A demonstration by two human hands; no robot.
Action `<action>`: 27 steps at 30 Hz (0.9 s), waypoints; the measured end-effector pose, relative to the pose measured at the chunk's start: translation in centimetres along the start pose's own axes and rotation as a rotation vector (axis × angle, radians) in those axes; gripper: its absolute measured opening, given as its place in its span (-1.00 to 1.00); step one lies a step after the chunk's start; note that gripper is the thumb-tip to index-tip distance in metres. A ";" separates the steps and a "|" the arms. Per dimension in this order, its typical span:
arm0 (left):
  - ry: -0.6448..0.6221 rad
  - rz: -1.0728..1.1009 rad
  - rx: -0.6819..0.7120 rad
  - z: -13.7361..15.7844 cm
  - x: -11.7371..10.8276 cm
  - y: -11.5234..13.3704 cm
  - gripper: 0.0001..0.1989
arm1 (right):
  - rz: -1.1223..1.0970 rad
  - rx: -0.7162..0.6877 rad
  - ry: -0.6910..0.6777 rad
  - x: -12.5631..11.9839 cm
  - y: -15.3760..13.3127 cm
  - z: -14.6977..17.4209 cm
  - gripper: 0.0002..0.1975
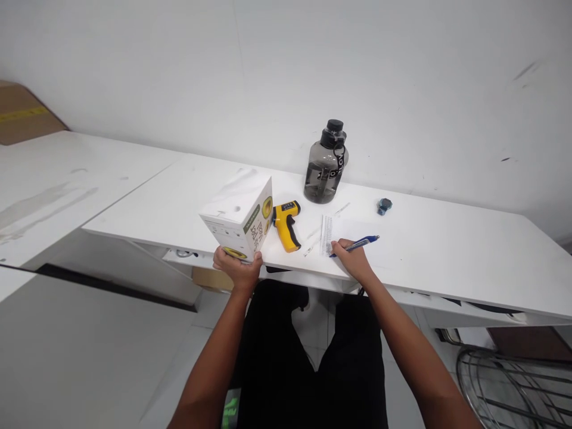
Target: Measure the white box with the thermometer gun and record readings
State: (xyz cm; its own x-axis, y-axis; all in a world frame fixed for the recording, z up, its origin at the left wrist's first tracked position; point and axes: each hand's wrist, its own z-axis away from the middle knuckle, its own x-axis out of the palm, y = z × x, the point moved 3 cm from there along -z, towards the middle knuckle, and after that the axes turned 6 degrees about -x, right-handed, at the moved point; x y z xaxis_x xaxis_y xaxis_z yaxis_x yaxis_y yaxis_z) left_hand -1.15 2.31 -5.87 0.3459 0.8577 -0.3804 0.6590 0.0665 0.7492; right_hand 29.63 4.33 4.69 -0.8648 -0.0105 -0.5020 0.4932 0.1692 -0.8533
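My left hand (239, 268) grips the lower end of a white box (243, 217) with avocado pictures, tilted at the table's front edge. In my right hand (351, 259) is a blue pen (364, 242), its tip down by a sheet of paper (328, 229) with small writing on it. The words are too small to read. Between the box and the paper lies a yellow and black infrared thermometer (286, 226), its handle toward me.
Behind the thermometer stands a large grey water bottle (325, 167), close to the wall. A dark wristwatch (384, 206) lies to its right on the white table (447, 256). A cardboard box (27, 116) is at the far left, and a metal rack (513, 381) stands low at the right.
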 end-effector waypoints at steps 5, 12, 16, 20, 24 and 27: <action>0.007 0.015 0.006 0.0 0.2 -0.2 0.05 | -0.002 0.017 0.035 -0.1 0.2 0.0 -0.65; 0.013 0.045 0.035 0.1 0.3 -0.2 0.04 | -0.009 -0.018 0.066 -0.2 0.2 -0.1 -0.64; 0.023 0.077 0.059 0.0 0.3 -0.2 0.04 | 0.018 -0.011 0.069 -0.2 0.1 -0.1 -0.65; 0.005 0.118 0.069 -0.1 0.4 -0.2 0.02 | 0.021 -0.023 0.091 -0.2 0.2 0.0 -0.65; 0.021 0.134 0.090 -0.1 0.4 -0.1 0.02 | 0.029 -0.028 0.077 -0.2 0.3 0.0 -0.65; 0.022 0.113 0.065 -0.1 0.4 -0.1 0.02 | 0.034 -0.027 0.080 -0.2 0.3 0.0 -0.64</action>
State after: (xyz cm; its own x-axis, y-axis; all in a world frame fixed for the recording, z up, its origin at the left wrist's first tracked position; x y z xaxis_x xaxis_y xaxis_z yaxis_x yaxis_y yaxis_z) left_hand -1.13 2.70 -6.08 0.4062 0.8687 -0.2835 0.6590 -0.0636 0.7494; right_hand 29.94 4.36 4.58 -0.8528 0.0744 -0.5169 0.5208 0.1945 -0.8312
